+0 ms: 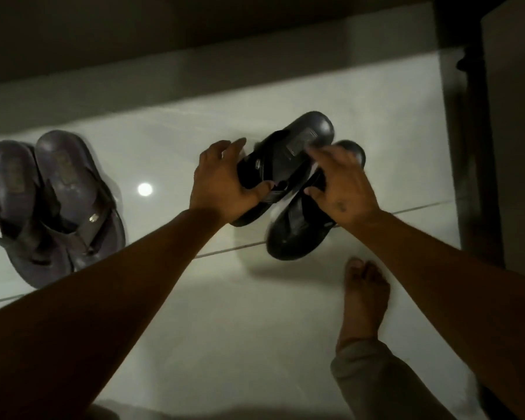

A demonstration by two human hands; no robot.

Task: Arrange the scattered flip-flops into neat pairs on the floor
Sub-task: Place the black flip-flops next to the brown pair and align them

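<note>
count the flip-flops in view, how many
4: two purple ones side by side at left, one black under the left hand, one black under the right hand. Others may lie out of frame.

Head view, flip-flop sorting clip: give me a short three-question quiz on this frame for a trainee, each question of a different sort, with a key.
1. True or false: the purple flip-flops lie side by side on the floor, with no hand on them.
2. Multiple choice: the left hand is on A) a purple flip-flop, B) the upper black flip-flop, C) the bare foot.
3. Fill in: the right hand is over the lower black flip-flop, which lies ____ the upper one, apparently overlapping it.

Key: 1 true; 2 B; 3 beside, to its right.
</note>
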